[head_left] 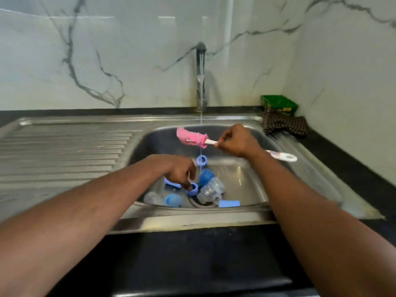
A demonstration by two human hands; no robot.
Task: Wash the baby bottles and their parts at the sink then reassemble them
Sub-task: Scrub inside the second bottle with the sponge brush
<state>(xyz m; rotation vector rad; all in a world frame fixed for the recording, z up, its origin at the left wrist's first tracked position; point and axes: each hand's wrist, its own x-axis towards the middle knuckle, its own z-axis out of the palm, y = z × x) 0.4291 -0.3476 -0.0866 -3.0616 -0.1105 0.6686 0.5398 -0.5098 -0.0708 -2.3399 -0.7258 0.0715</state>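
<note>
My right hand (236, 140) grips the white handle of a bottle brush with a pink sponge head (191, 138), held over the steel sink (246, 183) beside a thin stream from the tap (201, 76). My left hand (179, 170) reaches down into the basin and pinches a blue screw ring (192, 189). Around it lie another blue ring (201, 160), a blue ring piece (172, 184), a clear bottle with a blue cap (211, 185), a second clear bottle with a blue cap (165, 199) and a flat blue piece (228, 203).
A ribbed steel draining board (64, 151) stretches to the left. A green box (279, 105) and a dark patterned cloth (285, 125) sit at the back right corner. The black counter edge (192, 254) runs in front. The drain (202, 202) lies under the parts.
</note>
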